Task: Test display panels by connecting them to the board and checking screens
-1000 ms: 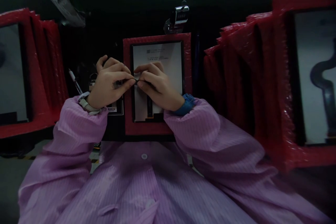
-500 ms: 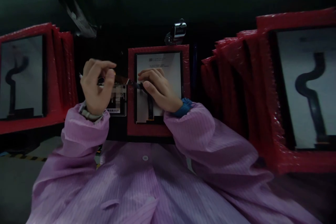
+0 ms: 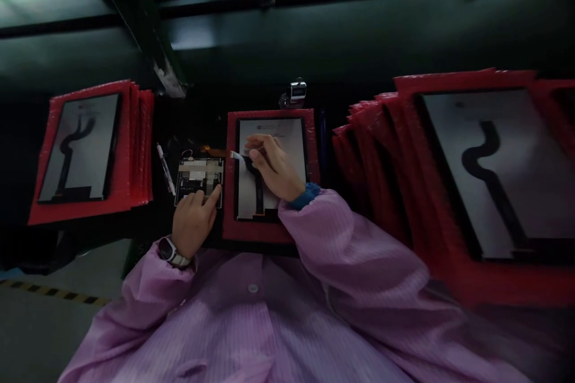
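A display panel (image 3: 291, 137) lies on a red bubble-wrap sheet (image 3: 269, 232) at the centre. My right hand (image 3: 275, 166) rests over it, thumb and forefinger closed at the upper end of the panel's black flex cable (image 3: 259, 191). From there an orange ribbon (image 3: 216, 152) runs left to a small circuit board (image 3: 197, 175). My left hand (image 3: 195, 218) is at the board's lower edge, its index finger stretched onto the lower right corner and the other fingers curled. Nothing shows in its grasp.
Red sheets with a panel on top are stacked at the left (image 3: 121, 161) and, larger, at the right (image 3: 404, 131). A pen (image 3: 166, 169) lies left of the board. A metal tally counter (image 3: 296, 93) and a blue pen (image 3: 323, 137) are near the central sheet.
My left hand has come down from the ribbon to the board's lower edge, and its index finger now points out. My right hand stays at the cable. The camera view has shifted.
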### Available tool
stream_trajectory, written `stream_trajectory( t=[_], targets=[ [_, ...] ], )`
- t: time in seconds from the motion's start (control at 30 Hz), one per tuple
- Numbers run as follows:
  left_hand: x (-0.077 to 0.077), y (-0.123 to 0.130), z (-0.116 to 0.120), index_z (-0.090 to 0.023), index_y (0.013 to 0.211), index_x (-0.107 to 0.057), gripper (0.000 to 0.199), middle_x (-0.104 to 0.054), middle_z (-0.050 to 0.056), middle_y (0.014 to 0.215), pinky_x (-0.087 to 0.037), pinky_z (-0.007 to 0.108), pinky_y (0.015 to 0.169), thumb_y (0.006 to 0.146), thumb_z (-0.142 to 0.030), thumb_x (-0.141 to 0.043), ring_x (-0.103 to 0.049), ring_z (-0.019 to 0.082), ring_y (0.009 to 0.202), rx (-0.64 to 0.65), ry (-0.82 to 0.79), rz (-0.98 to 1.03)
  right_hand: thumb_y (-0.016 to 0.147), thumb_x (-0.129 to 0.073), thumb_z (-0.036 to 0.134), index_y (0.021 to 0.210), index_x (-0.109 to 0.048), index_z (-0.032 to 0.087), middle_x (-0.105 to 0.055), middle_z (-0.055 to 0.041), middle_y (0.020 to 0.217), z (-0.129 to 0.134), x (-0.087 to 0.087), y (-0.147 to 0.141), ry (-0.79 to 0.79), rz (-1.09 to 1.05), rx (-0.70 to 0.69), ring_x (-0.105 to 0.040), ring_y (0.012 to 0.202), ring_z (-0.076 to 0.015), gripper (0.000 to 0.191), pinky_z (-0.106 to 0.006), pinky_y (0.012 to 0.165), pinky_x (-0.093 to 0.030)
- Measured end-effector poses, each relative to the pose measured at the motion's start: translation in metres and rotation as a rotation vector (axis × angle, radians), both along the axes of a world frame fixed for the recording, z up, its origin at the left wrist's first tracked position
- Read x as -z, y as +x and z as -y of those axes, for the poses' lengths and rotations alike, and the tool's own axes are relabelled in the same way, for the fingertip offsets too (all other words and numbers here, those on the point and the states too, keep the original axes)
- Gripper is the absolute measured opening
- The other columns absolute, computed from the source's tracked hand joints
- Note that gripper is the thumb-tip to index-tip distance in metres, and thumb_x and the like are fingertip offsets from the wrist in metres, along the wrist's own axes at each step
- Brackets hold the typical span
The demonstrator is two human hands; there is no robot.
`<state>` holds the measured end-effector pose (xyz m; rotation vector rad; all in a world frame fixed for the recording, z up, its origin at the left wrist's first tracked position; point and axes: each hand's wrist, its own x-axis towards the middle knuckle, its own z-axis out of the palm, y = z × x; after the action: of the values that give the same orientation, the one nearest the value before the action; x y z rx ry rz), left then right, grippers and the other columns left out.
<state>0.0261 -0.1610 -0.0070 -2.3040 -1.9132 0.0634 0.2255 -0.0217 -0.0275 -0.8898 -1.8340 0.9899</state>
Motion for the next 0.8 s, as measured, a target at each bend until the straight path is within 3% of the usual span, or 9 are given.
stream_trajectory(
  t=[0.23, 0.4, 0.6, 0.8],
  targets=[
    [-0.008, 0.0, -0.007, -0.02, 0.144, -0.058, 0.044, -0.063, 0.008, 0.093, -0.046, 0.039, 0.076, 0.103, -0.02, -0.04, -0.062, 0.025, 0.087, -0.026, -0.113, -0.001, 0.104, -0.041, 0.046, 0.121, -0.056, 0.021, -0.066, -0.0091, 0.111, 0.003, -0.004, 0.003, 0.094, 0.076, 0.076, -0.055, 0.113, -0.0246, 0.033, -0.048, 0.102, -0.048],
    [-0.01, -0.001, -0.011, -0.019, 0.145, -0.056, 0.045, -0.064, 0.008, 0.095, -0.047, 0.039, 0.079, 0.103, -0.02, -0.039, -0.063, 0.025, 0.089, -0.02, -0.13, 0.011, 0.102, -0.044, 0.038, 0.122, -0.056, 0.019, -0.065, -0.0109, 0.114, 0.027, -0.014, 0.02, 0.11, 0.134, 0.278, -0.054, 0.113, -0.0256, 0.03, -0.047, 0.1, -0.05],
    [-0.007, -0.003, -0.013, -0.017, 0.145, -0.056, 0.047, -0.064, 0.009, 0.094, -0.047, 0.04, 0.078, 0.101, -0.016, -0.039, -0.064, 0.026, 0.087, -0.015, -0.104, -0.014, 0.097, -0.049, 0.032, 0.12, -0.058, 0.015, -0.065, -0.0156, 0.119, 0.065, 0.001, 0.047, 0.145, 0.345, 0.561, -0.054, 0.112, -0.0305, 0.03, -0.051, 0.101, -0.047],
    [-0.005, -0.005, -0.015, -0.017, 0.144, -0.057, 0.048, -0.063, 0.009, 0.091, -0.047, 0.039, 0.076, 0.1, -0.017, -0.038, -0.063, 0.026, 0.084, 0.012, -0.049, -0.015, 0.096, -0.048, 0.029, 0.121, -0.058, 0.013, -0.063, -0.0174, 0.119, 0.09, 0.009, 0.055, 0.079, 0.433, 0.575, -0.055, 0.113, -0.0312, 0.031, -0.052, 0.101, -0.045]
  ],
)
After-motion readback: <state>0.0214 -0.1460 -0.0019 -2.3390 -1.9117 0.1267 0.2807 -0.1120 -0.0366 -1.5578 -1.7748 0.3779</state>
